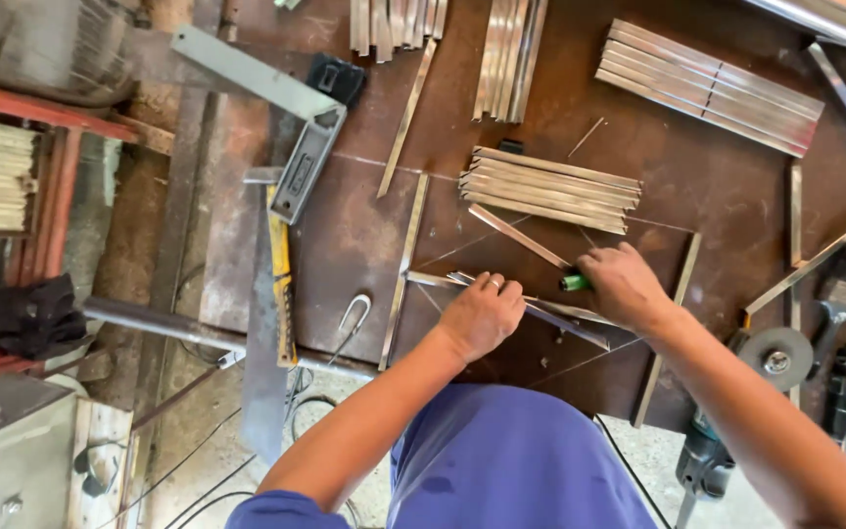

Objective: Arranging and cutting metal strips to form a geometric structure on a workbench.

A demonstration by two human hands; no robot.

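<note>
Bright, even daylight fills the scene, strongest at the lower left, where the concrete floor (198,431) looks pale and washed out. The metal strips (550,188) on the rust-brown table (364,225) catch soft glare. Shadows are short and faint. Focus is sharp in the centre; straight edges bow slightly toward the corners.

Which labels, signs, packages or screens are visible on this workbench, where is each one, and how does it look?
Label plate: on the grey metal tool at the bench's upper left; small dark rectangle, too small to make out.
Packages, signs, screens: none visible.
</note>
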